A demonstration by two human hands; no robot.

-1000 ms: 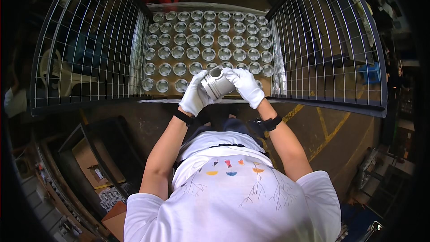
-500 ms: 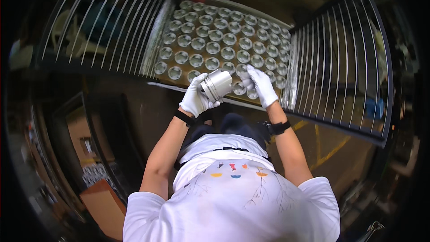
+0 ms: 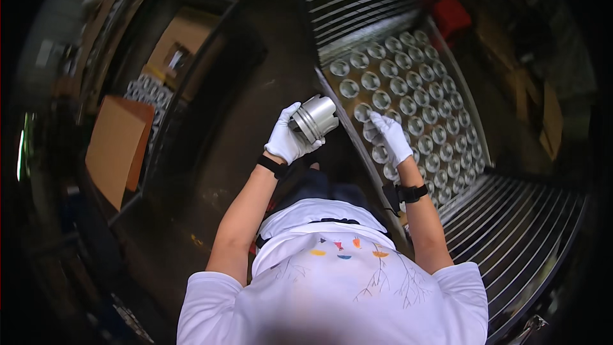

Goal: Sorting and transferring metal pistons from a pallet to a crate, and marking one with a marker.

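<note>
Hands have parted since the earlier frames: half a second ago both gloves met at the metal part above the tray's near edge, and now only the left hand (image 3: 288,140) has it, carried off to the left over the dark floor (image 3: 236,128), while the right hand (image 3: 393,135) has let go and stretches flat over the tray (image 3: 447,76). The view has also swung, so the wire cage (image 3: 511,230) and its tray now lie to the right instead of straight ahead.

Counting: one part held, two white-gloved hands, two dark wristbands, one brown cardboard box (image 3: 118,147) at the left. The parts laid in the tray run in about five long rows; I cannot count them exactly, as the far ones blur.

The held piece is a silvery metal cylinder (image 3: 314,118), short and stout, with fine grooves ringing it near one end and a flat bright face turned up and to the right. It lies tilted in the left grip, whose fingers curl round its lower side and clamp it. The right grip is spread, fingertips (image 3: 378,117) resting on or just above the near tray parts; I cannot tell which.
</note>
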